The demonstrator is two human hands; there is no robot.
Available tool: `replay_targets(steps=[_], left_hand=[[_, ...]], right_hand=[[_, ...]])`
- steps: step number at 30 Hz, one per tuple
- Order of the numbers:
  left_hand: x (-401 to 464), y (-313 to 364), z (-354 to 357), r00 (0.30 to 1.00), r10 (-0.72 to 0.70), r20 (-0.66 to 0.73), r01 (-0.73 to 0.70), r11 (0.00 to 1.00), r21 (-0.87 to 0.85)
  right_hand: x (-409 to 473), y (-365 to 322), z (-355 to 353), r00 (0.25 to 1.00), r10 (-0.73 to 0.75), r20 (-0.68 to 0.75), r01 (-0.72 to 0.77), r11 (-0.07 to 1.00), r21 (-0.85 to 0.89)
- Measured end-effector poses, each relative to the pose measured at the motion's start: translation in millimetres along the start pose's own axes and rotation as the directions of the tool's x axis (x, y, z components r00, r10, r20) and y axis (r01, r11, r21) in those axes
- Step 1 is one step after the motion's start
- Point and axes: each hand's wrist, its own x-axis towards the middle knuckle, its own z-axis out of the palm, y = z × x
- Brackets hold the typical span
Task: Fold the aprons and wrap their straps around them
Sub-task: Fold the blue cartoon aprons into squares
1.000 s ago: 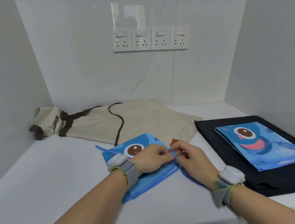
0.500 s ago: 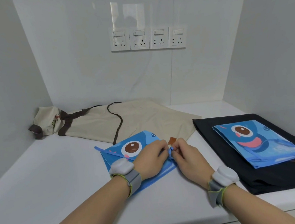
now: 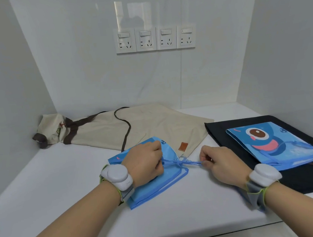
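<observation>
The left hand (image 3: 146,163) and right hand (image 3: 218,162) each pinch an end of the blue strap (image 3: 184,162), apparently pulling apart to cinch a knot over the folded blue apron (image 3: 156,188) near center.

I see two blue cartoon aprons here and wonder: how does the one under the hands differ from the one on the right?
The near blue apron lies on the white counter; the right blue apron lies on black cloth. The near one's straps are pulled taut between the left hand and right hand; the right one is untouched. Both are folded and carry the same big-eyed print.
</observation>
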Motion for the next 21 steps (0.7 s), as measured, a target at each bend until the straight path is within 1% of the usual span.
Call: replay_targets(steps=[2, 4, 7, 9, 10, 11, 12, 13, 14, 15, 16, 17, 18, 20, 21], left_hand=[[2, -1, -3, 0.993, 0.093, 0.073, -0.103, 0.984, 0.144], [4, -2, -7, 0.977, 0.143, 0.157, -0.179, 0.952, 0.249], [13, -3, -12, 0.95, 0.175, 0.258, -0.254, 0.913, 0.319], [15, 1, -16, 0.944, 0.167, 0.284, -0.253, 0.92, 0.3], [13, 2, -16, 0.95, 0.14, 0.278, -0.215, 0.941, 0.26], [10, 0, -15, 0.961, 0.069, 0.267, -0.125, 0.972, 0.199], [6, -2, -18, 0.96, -0.044, 0.275, 0.018, 0.995, 0.099], [1, -5, -20, 0.943, -0.173, 0.286, 0.188, 0.982, -0.025], [-6, -10, -20, 0.925, -0.284, 0.253, 0.328, 0.932, -0.156], [-12, -16, -19, 0.898, -0.387, 0.21, 0.433, 0.865, -0.254], [-19, -25, -16, 0.861, -0.481, 0.168, 0.509, 0.806, -0.301], [-26, -33, -14, 0.821, -0.556, 0.134, 0.567, 0.764, -0.307], [-33, -40, -12, 0.781, -0.614, 0.112, 0.616, 0.729, -0.296], [-48, -52, -9, 0.702, -0.706, 0.089, 0.699, 0.661, -0.272], [-56, -58, -9, 0.655, -0.748, 0.106, 0.743, 0.614, -0.264]], right_hand=[[0, 1, -9, 0.999, 0.006, 0.041, -0.001, 0.995, -0.102], [3, -1, -18, 0.997, 0.015, 0.08, -0.002, 0.988, -0.153], [10, -11, -26, 0.991, 0.027, 0.13, 0.002, 0.976, -0.217], [13, -15, -28, 0.989, 0.047, 0.143, -0.009, 0.966, -0.26], [14, -15, -30, 0.985, 0.073, 0.157, -0.033, 0.969, -0.243], [14, -13, -32, 0.979, 0.106, 0.175, -0.077, 0.983, -0.167], [14, -12, -35, 0.972, 0.136, 0.193, -0.131, 0.991, -0.038], [14, -12, -38, 0.97, 0.147, 0.195, -0.174, 0.976, 0.128], [15, -13, -40, 0.975, 0.145, 0.168, -0.191, 0.935, 0.299], [17, -15, -40, 0.981, 0.156, 0.116, -0.191, 0.883, 0.428], [22, -19, -38, 0.982, 0.181, 0.062, -0.188, 0.852, 0.489], [29, -23, -33, 0.978, 0.209, 0.018, -0.191, 0.85, 0.491], [37, -28, -25, 0.972, 0.236, -0.006, -0.209, 0.869, 0.449], [55, -40, -7, 0.962, 0.271, 0.021, -0.262, 0.904, 0.337], [64, -48, 1, 0.961, 0.271, 0.05, -0.275, 0.926, 0.259]])
